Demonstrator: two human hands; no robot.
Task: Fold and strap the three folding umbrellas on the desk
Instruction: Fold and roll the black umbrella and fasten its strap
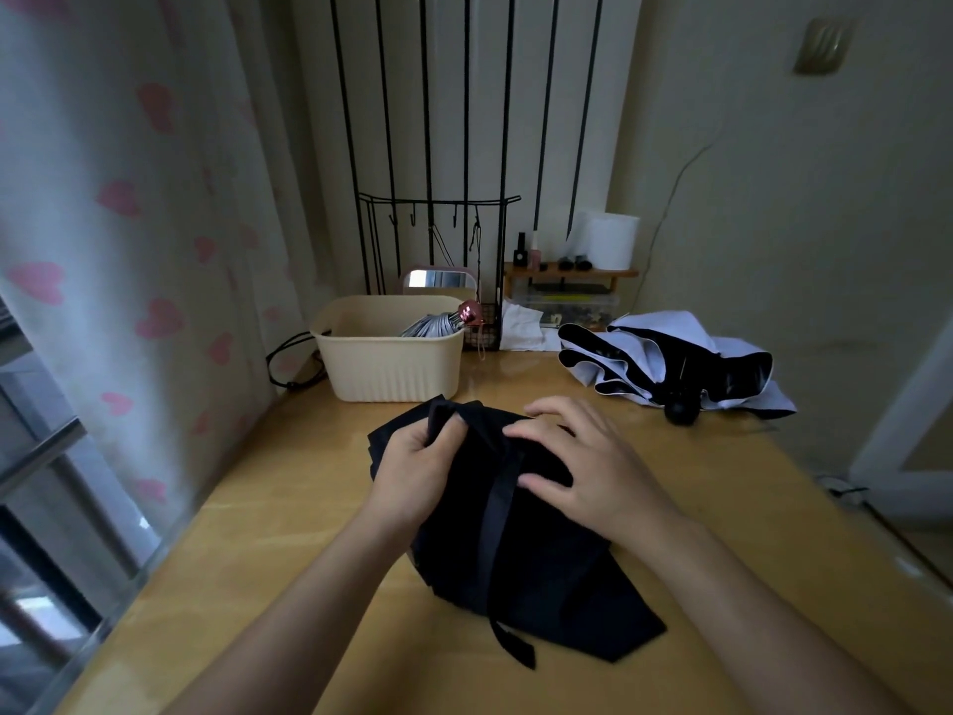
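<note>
Left hand (420, 464) pinched a fold of the black umbrella (541, 570), right hand (585, 456) pressed flat; pleats seemingly needed gathering before strapping.

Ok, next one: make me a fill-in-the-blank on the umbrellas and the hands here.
1. The left hand pinches a fold of the black fabric umbrella on the yellowish wooden desk, while the right hand rests on ____ of it.
2. The silver folded umbrella with a pink handle sits ____ the cream ribbed plastic basket.
3. The loose white-and-black umbrella lies toward the person's ____ side.

Missing words: top; inside; right.
</note>
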